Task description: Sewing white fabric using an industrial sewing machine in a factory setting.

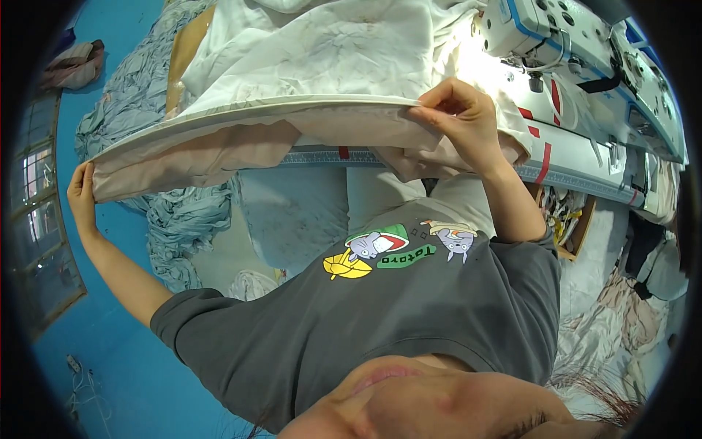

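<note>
A length of fabric [212,157] stretches between my two hands, its pale pinkish side facing me. Along its top edge runs a folded, band-like hem [292,110], nearly straight and taut. My left hand [80,194], out at the far left with the arm extended, is closed on the end corner of the cloth. Beside the sewing machine [578,51], my right hand [464,121] pinches the same edge between thumb and fingers. White cloth with faint grey marbling [351,51] lies heaped on the table behind the hem; whether it is the same piece I cannot tell.
A ruler strip [585,186] with red tape marks runs along the table's front edge. Crumpled grey-blue fabric [131,95] is piled at the left, with more [190,227] below the table. An open drawer [567,219] holds small items. A power strip [73,364] lies on the blue floor.
</note>
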Demonstrator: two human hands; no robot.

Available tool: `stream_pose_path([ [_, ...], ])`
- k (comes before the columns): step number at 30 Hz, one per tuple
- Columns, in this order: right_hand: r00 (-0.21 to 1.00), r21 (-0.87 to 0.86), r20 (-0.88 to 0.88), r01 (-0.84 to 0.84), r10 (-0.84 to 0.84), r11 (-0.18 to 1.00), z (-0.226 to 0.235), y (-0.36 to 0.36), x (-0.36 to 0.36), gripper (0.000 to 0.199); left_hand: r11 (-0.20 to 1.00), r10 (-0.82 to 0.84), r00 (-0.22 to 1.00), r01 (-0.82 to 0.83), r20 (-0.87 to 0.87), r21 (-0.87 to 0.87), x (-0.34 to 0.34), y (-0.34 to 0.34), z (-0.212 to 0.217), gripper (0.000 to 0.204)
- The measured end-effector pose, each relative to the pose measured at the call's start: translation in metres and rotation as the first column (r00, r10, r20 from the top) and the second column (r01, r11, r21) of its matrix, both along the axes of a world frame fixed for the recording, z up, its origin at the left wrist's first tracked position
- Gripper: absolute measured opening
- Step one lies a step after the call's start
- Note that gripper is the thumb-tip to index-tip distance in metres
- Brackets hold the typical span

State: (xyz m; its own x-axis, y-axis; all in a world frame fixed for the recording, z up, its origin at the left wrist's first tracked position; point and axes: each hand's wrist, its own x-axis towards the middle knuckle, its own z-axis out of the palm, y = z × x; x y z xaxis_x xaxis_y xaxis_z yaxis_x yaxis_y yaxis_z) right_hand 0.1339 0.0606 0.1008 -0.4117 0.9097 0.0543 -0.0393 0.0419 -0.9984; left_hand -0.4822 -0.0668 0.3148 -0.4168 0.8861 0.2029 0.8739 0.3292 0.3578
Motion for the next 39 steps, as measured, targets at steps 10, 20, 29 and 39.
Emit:
stream_pose_path([
  [10, 0.981, 0.177, 0.194, -0.04, 0.005, 0.983, -0.006, -0.009, -0.009, 0.01, 0.994, -0.082, 0.991, 0.089, -0.107, 0.061, 0.001, -0.007, 0.006, 0.023],
  [20, 0.949, 0.193, 0.303, 0.034, -0.092, 0.981, -0.009, -0.022, -0.002, 0.006, 0.985, -0.147, 0.989, 0.147, -0.002, 0.086, 0.015, 0.028, -0.027, 0.019],
  [29, 0.925, 0.166, 0.36, 0.062, -0.119, 0.984, -0.043, -0.015, -0.003, 0.009, 0.989, -0.13, 0.991, 0.131, 0.013, -0.067, 0.014, 0.056, -0.08, 0.018],
  [39, 0.967, 0.47, 0.224, 0.0, -0.119, 0.883, -0.036, 0.0, -0.044, 0.009, 0.414, -0.908, 0.418, 0.904, -0.021, 0.105, 0.358, 0.127, -0.194, 0.033],
])
